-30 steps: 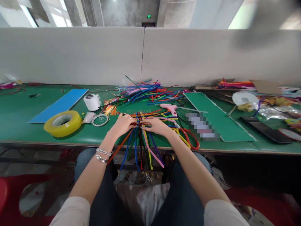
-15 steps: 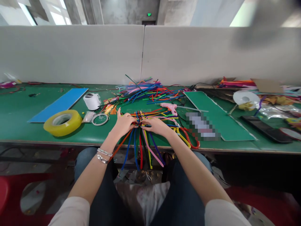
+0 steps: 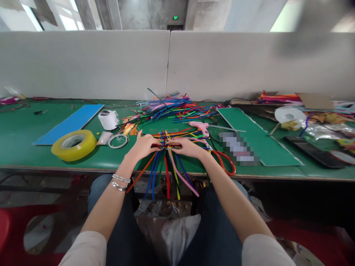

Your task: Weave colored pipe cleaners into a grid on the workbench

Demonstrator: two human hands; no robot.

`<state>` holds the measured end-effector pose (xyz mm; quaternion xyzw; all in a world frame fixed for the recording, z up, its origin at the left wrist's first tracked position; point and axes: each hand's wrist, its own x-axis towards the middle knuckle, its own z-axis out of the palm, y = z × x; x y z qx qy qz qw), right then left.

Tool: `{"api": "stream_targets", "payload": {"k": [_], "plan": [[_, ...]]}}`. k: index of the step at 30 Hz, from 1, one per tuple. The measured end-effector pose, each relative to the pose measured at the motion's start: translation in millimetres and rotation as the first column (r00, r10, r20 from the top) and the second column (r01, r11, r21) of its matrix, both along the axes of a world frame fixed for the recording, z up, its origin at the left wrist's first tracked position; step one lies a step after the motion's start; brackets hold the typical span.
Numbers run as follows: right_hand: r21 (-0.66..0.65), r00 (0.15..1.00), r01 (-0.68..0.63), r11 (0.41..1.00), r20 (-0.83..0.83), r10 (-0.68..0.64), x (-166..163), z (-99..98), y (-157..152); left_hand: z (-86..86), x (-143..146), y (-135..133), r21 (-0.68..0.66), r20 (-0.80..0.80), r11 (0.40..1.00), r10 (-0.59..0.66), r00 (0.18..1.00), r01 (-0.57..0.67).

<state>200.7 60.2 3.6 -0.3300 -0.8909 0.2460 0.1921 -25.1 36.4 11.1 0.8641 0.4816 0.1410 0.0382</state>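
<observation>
The woven piece (image 3: 165, 137) is located at the centre of the frame, near the front edge of the green table (image 3: 111, 159). Its middle is formed as a tight, narrow checkered band in which red, blue, yellow and dark colours are seen. Loose strips in orange, blue, green, red, yellow, pink and purple are fanned from it toward the lower centre, past the table edge. Further strips are extended to the right, partly covered by the right hand (image 3: 185, 147).

The forearms are angled inward from the lower left and lower right corners. The left hand (image 3: 144, 145) is held palm down, with one finger raised at its upper left; its thumb and fingers are closed on the left side of the band. The right hand is mirrored, palm down, and the right side of the band is pinched by its fingertips.
</observation>
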Motion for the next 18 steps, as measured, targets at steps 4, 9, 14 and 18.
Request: {"api": "stream_targets", "payload": {"k": [4, 9, 14, 18], "plan": [[0.036, 0.997, -0.051, 0.998, 0.064, 0.048, 13, 5.8, 1, 0.1, -4, -2, -0.029, 0.020, 0.999, -0.015, 1.000, 0.015], [-0.013, 0.999, 0.025, 1.000, 0.030, -0.024, 19, 4.4, 6, 2.6, 4, -6, 0.027, 0.018, 1.000, 0.003, 1.000, -0.003], [0.026, 0.999, 0.043, 0.999, -0.018, -0.043, 17, 1.6, 7, 3.1, 5, -7, 0.011, 0.024, 1.000, 0.020, 1.000, -0.021], [0.058, 0.999, 0.048, 0.997, -0.014, -0.047, 14, 0.9, 6, 3.1, 7, -7, 0.033, 0.005, 0.999, 0.016, 1.000, -0.017]]}}
